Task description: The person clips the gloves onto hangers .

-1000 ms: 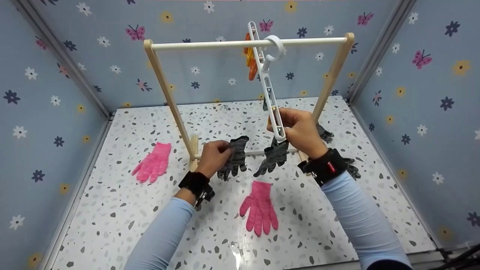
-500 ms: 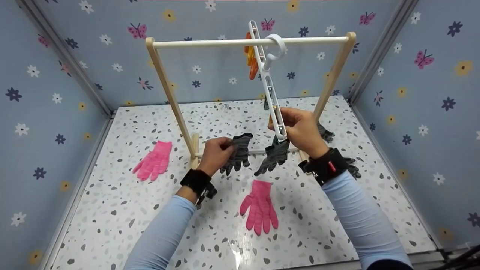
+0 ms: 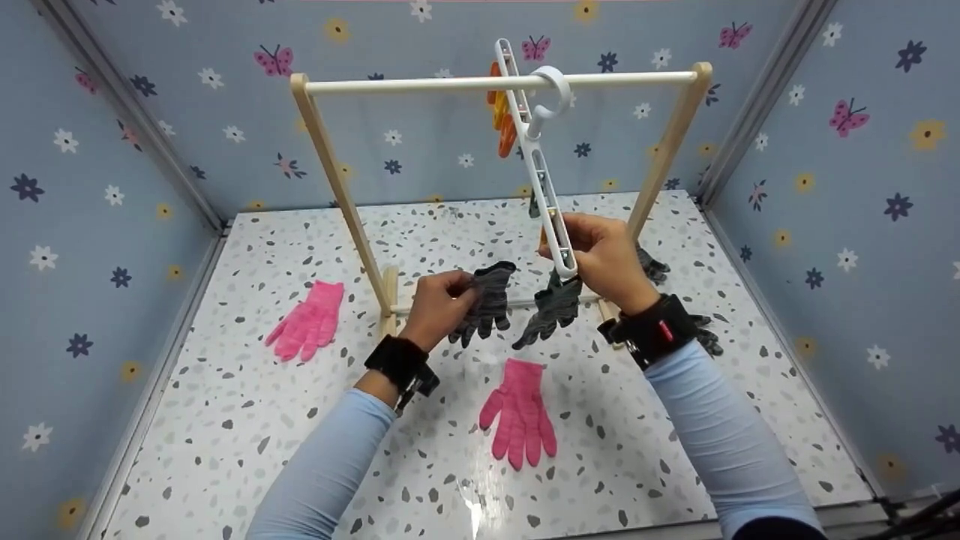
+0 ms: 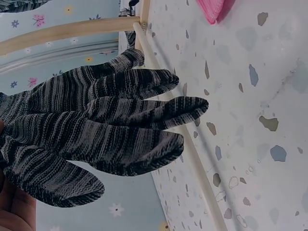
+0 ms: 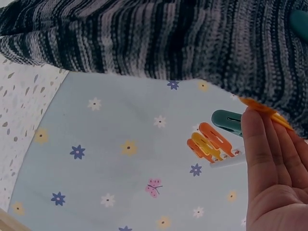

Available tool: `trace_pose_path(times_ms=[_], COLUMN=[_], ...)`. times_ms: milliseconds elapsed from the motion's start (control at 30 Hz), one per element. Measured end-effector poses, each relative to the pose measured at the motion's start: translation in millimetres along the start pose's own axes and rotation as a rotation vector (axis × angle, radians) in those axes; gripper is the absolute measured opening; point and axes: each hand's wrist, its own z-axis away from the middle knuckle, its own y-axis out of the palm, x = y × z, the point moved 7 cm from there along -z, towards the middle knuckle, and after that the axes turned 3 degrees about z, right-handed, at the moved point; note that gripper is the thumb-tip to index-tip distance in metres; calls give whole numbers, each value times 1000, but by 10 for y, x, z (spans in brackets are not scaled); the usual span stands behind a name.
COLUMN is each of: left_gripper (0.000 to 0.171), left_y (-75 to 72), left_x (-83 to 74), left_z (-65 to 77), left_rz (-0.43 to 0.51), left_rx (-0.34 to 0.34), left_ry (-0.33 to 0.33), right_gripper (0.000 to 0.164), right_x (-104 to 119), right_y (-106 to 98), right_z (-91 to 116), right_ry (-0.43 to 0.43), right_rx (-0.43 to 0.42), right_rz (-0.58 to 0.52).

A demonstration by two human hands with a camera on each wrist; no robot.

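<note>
My left hand (image 3: 442, 304) pinches a dark grey striped knit glove (image 3: 491, 300) near its cuff and holds it above the table, fingers dangling. In the left wrist view that glove (image 4: 96, 115) spreads across the picture. My right hand (image 3: 611, 259) is at the near end of a white clip hanger (image 3: 546, 191), pinching a yellow-orange clothespin (image 5: 260, 105) under its bar. From a green clothespin (image 5: 299, 24) at the hanger's end hangs a second grey striped glove (image 3: 555, 309), which partly covers the right fingers in the right wrist view.
The hanger hooks over the white rail (image 3: 420, 86) of a wooden rack. Orange and yellow clothespins (image 3: 502, 120) line its far end. Pink gloves lie on the speckled table (image 3: 375, 480), one at left (image 3: 307, 322), one in front (image 3: 519, 412). More grey gloves (image 3: 652, 264) lie at right.
My left hand has moved right and slightly up with the grey glove, bringing it closer to the hanger's near end. The right hand has stayed nearly still at the clothespin.
</note>
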Motion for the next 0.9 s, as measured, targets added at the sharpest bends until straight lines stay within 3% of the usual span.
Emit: trace_pose_path(times_ms=[500, 900], left_gripper=[11, 10], left_y=[35, 45], left_x=[-167, -260], left_z=[-4, -21], left_rz=[21, 55], left_rx=[1, 1], left_ry=[106, 104], right_gripper=[22, 24], right_x=[-6, -54], right_y=[-6, -20], right_z=[-20, -45], right_ry=[16, 69], right_rx=[-4, -4], right_rz=[-29, -93])
